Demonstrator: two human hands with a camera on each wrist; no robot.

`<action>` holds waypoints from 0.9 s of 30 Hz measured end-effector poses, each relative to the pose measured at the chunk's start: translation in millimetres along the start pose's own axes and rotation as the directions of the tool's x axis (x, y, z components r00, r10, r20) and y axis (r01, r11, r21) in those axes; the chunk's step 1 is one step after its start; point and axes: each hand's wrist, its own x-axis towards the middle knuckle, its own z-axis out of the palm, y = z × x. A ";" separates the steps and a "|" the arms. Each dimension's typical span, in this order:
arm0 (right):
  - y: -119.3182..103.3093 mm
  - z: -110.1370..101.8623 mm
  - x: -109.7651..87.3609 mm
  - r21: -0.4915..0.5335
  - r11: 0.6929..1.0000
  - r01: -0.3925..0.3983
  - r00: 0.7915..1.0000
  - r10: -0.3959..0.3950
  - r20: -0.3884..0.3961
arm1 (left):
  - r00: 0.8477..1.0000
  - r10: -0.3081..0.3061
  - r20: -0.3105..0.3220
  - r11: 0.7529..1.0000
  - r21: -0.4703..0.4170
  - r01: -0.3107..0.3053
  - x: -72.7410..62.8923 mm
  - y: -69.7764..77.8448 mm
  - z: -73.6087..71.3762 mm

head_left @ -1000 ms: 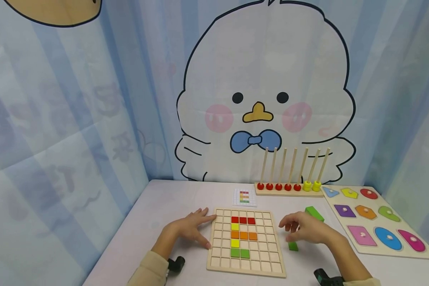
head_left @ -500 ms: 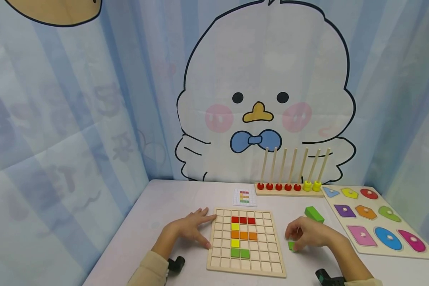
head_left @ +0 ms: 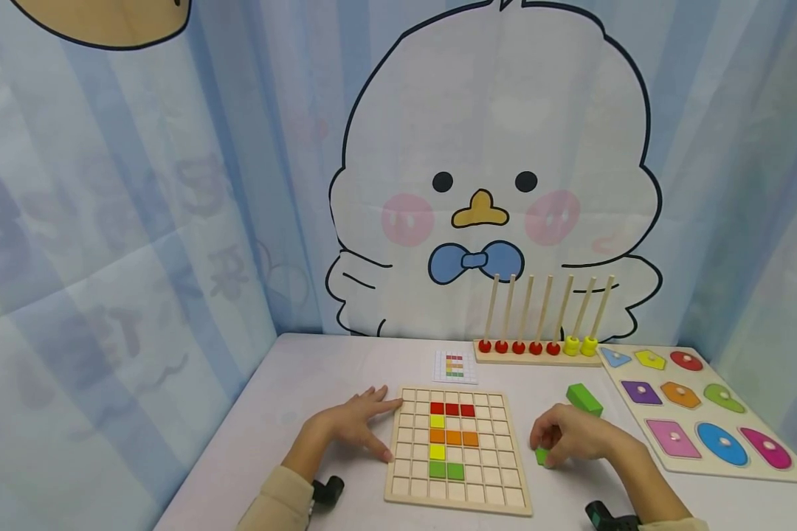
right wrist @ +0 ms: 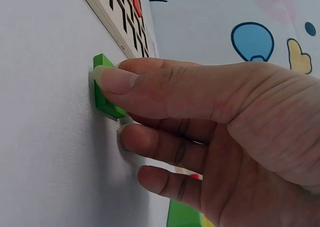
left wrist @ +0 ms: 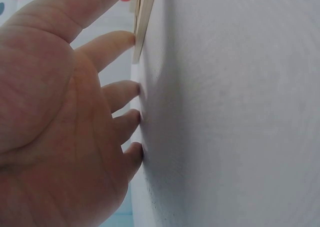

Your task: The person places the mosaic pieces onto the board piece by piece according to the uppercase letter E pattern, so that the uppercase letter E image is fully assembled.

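Observation:
A wooden grid board [head_left: 498,504] lies on the table, with rows of red, yellow, orange and green square tiles set in its cells. My left hand [head_left: 357,420] has its fingers spread, with thumb and forefinger at the board's left edge; in the left wrist view the other fingertips touch the table. To the right of the board, my right hand [head_left: 574,434] pinches a small green tile [right wrist: 104,101] between thumb and forefinger, close to the tabletop. The remaining fingers of that hand are loosely bent below it in the right wrist view.
Behind my right hand lies a green block [head_left: 584,398]. A pattern card [head_left: 454,366] sits beyond the board. At the back stands a peg rack [head_left: 538,358] with red and yellow beads. A knobbed shape puzzle [head_left: 694,405] fills the right side.
My right hand has come down and slightly right onto the green tile, and its thumb and forefinger have closed on it. The left hand has stayed at the board's edge.

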 end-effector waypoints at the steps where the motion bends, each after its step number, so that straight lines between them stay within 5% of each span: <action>1: 0.0 0.2 0.0 0.001 1.000 0.001 1.000 -0.001 0.000 | 1.000 0.000 0.000 1.000 0.001 0.000 -0.1 0.4 0.1; 27: -3.6 5.1 5.7 0.007 1.000 -0.008 0.998 0.009 -0.060 | 1.000 -0.018 -0.001 1.000 -0.003 0.018 2.1 -0.8 1.4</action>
